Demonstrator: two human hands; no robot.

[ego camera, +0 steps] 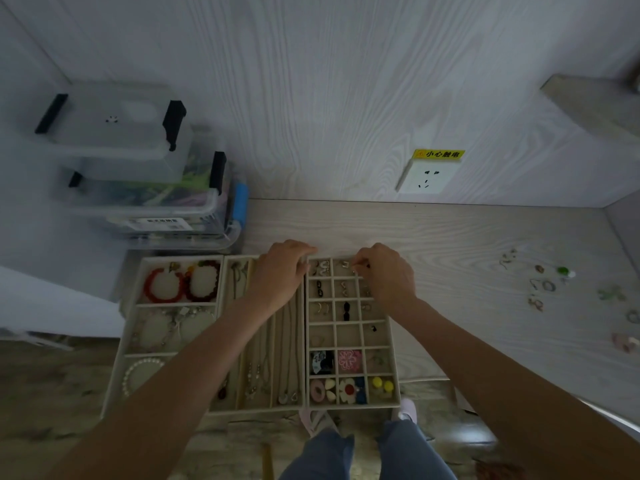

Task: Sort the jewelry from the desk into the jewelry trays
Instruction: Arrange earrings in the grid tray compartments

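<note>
Three beige jewelry trays lie side by side on the desk. The left tray (136, 304) holds bracelets, the middle tray (273, 407) holds necklaces, and the right grid tray (334, 322) holds earrings and hair clips in small cells. My left hand (282, 271) grips the far edge where the middle and grid trays meet. My right hand (388, 273) hovers over the grid tray's far right cells and pinches a small earring (356, 268). Loose jewelry (543, 285) lies scattered on the desk at the right.
Stacked clear storage boxes (145, 181) stand at the back left of the desk. A wall socket (427, 180) with a yellow warning label sits on the wall behind. My legs and the floor show below the desk's front edge.
</note>
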